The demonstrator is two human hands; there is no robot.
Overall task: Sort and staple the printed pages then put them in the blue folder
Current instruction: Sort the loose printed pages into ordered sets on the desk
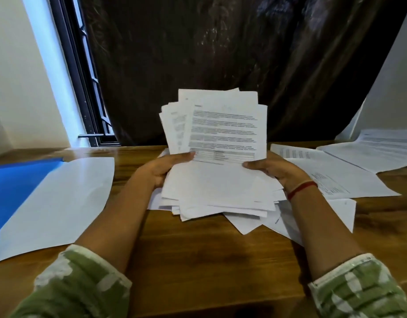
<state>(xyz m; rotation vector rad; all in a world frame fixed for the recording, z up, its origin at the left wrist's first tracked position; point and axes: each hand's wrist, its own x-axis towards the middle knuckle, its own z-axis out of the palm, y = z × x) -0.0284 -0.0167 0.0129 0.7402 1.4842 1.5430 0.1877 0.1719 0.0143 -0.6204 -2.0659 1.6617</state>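
Note:
I hold a fanned bundle of printed pages (223, 127) upright above the middle of the wooden table (209, 253). My left hand (168, 167) grips its lower left edge and my right hand (276, 169) grips its lower right corner. Beneath them lies a loose, uneven heap of white pages (218, 196). The blue folder (21, 180) lies flat at the left, partly covered by a large white sheet (67, 203). No stapler is in view.
More printed sheets (335, 177) are spread on the table at the right, with another page (381, 148) at the far right edge. A dark plastic sheet (220, 53) hangs behind the table. A window frame (83, 76) stands at the back left.

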